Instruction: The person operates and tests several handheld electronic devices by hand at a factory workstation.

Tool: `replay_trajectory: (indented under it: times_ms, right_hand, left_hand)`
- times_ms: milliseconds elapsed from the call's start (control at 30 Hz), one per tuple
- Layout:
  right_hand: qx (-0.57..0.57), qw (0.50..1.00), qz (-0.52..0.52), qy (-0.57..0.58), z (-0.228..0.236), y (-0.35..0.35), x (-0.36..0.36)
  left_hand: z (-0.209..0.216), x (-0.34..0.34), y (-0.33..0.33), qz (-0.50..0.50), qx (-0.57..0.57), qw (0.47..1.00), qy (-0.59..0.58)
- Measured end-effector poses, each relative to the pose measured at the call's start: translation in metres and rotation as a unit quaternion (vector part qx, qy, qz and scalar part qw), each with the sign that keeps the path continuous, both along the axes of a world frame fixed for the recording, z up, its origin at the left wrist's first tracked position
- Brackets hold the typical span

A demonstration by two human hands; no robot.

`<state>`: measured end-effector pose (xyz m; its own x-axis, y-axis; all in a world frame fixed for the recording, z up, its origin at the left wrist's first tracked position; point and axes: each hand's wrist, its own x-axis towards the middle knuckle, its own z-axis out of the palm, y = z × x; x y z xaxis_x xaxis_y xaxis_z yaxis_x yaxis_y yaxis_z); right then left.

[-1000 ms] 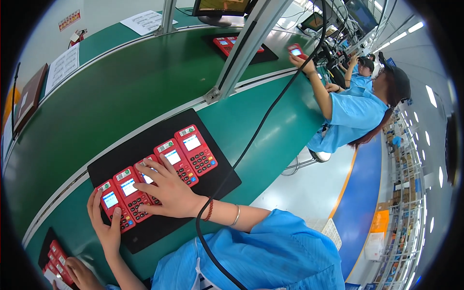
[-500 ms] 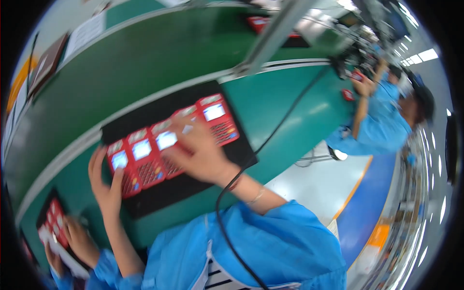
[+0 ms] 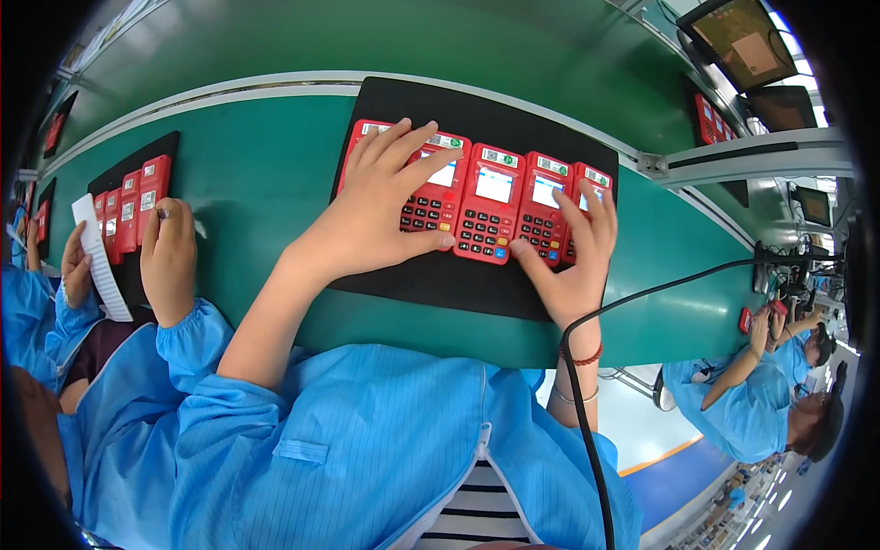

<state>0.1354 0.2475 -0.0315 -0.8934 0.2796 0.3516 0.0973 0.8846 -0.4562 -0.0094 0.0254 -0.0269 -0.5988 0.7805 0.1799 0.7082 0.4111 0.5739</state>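
Observation:
Several red card payment terminals [image 3: 490, 203] lie side by side in a row, with lit screens and dark keypads, on a black mat [image 3: 431, 289]. My left hand [image 3: 371, 215] spreads over the left end of the row, its thumb beside a keypad. It partly covers two terminals, and the leftmost is mostly hidden behind its fingers. At the right end, my right hand [image 3: 579, 261] has its fingers apart over the last two terminals, thumb at the lower edge of one. Neither hand lifts anything; whether the fingertips press down, I cannot tell.
A black cable [image 3: 678, 282] arcs past my right wrist. Left, a co-worker's hands hold a white paper strip [image 3: 99, 257] by another mat of red terminals [image 3: 133, 206]. A metal post [image 3: 761, 156] and monitors [image 3: 738, 41] stand back right. Other people sit at far right.
The view has turned, so the row sits further right. My left hand has gone from beside the leftmost terminal to over the left ones; my right hand has moved to the row's right end.

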Motion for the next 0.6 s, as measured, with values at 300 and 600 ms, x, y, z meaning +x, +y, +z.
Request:
replay_trajectory:
  times_ms: [300,600]
  right_hand:
    - [-0.078,0.996,-0.044,-0.011,-0.007,0.029,0.016]
    - [-0.194,0.977,-0.085,0.029,-0.01,0.021,0.012]
  left_hand:
    - [-0.002,0.01,0.038,-0.031,0.007,0.999,0.016]
    - [0.005,0.018,0.038,0.002,-0.026,1.0,-0.015]
